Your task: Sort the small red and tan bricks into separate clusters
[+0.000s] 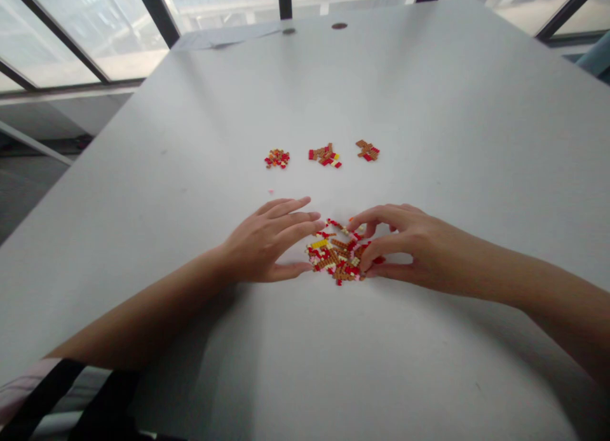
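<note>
A mixed pile of small building bricks, brown, red, yellow, cream and pink, lies on the white table between my two hands. My left hand is at its left side with fingers stretched out and apart, the thumb tip by the pile's edge and nothing held. On the right, my right hand reaches into the pile with bent fingers. Its thumb and index finger come close together at the bricks there. Whether a brick sits between those fingertips is too small to tell.
Beyond the hands sit three small brick groups: a round mixed heap, a middle cluster and a brown-red cluster. One pink brick lies alone. Paper rests at the table's far edge, near two round holes. Windows stand behind.
</note>
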A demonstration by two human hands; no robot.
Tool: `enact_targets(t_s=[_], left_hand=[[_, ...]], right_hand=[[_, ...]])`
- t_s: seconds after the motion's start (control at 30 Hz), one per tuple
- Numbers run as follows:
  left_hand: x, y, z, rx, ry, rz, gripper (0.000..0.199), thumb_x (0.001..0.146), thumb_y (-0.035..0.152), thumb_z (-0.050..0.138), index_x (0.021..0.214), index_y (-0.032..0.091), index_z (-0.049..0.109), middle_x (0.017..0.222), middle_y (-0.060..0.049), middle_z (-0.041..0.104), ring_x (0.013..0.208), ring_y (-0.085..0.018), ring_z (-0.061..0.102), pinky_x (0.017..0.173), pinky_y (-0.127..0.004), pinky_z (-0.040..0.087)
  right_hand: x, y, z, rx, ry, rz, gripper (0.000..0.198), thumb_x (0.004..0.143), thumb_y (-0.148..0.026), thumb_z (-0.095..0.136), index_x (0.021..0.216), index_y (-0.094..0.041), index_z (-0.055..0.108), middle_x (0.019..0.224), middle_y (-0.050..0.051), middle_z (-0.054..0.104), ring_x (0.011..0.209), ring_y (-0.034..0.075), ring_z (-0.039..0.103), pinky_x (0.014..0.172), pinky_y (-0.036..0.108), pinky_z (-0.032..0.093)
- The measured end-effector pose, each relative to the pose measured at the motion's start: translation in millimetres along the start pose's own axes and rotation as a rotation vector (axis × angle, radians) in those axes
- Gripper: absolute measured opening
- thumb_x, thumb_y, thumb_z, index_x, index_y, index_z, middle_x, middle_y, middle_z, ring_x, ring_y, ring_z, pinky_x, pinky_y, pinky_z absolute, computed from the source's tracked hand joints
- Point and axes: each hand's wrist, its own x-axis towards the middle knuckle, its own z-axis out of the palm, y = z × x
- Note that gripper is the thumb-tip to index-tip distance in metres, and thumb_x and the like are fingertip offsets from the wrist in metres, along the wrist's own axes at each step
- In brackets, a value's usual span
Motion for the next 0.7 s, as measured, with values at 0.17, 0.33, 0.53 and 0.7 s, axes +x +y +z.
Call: enact_targets(t_s=[0.17, 0.33, 0.53, 0.7], left_hand=[[3.2, 5.7, -2.4, 0.026, 0.21, -0.019, 0.025, 0.09, 0.035, 0.069, 0.113, 0.024, 0.066, 0.118, -0.003, 0.075, 0.124, -0.023, 0.063, 0.114, -0.041, 0.041], [15.4, 16.8, -1.9, -0.204, 0.27, -0.259, 0.006, 0.089, 0.03, 0.072, 0.089, 0.024, 0.073, 0.116, -0.006, 0.075, 0.12, -0.023, 0.065, 0.108, -0.044, 0.047], [23.4, 22.7, -0.1, -0.553, 0.232, -0.274, 0.002, 0.088, 0.022, 0.073, 0.088, 0.022, 0.075, 0.116, -0.009, 0.073, 0.117, -0.021, 0.067, 0.103, -0.037, 0.054], [23.1, 21.6, 1.3, -0.644, 0.212, -0.314, 0.002, 0.085, 0.024, 0.076, 0.086, 0.023, 0.075, 0.118, -0.009, 0.072, 0.114, -0.022, 0.069, 0.102, -0.037, 0.055]], right_hand=[[7.9, -9.0, 3.6, 0.025, 0.287, 0.03, 0.008, 0.089, -0.027, 0.069, 0.084, -0.023, 0.074, 0.093, 0.005, 0.071, 0.079, 0.015, 0.068, 0.072, 0.029, 0.056], [19.9, -13.2, 17.1, 0.009, 0.466, -0.006, 0.007, 0.085, -0.028, 0.076, 0.082, -0.023, 0.074, 0.088, 0.004, 0.071, 0.075, 0.013, 0.068, 0.069, 0.028, 0.056], [22.4, -17.8, 20.2, -0.032, 0.5, -0.078, 0.009, 0.088, -0.029, 0.072, 0.081, -0.027, 0.076, 0.096, 0.003, 0.071, 0.071, 0.01, 0.064, 0.069, 0.03, 0.054], [21.0, -18.9, 20.0, -0.049, 0.499, -0.107, 0.008, 0.088, -0.025, 0.072, 0.082, -0.027, 0.077, 0.093, 0.003, 0.07, 0.071, 0.01, 0.062, 0.07, 0.029, 0.051]])
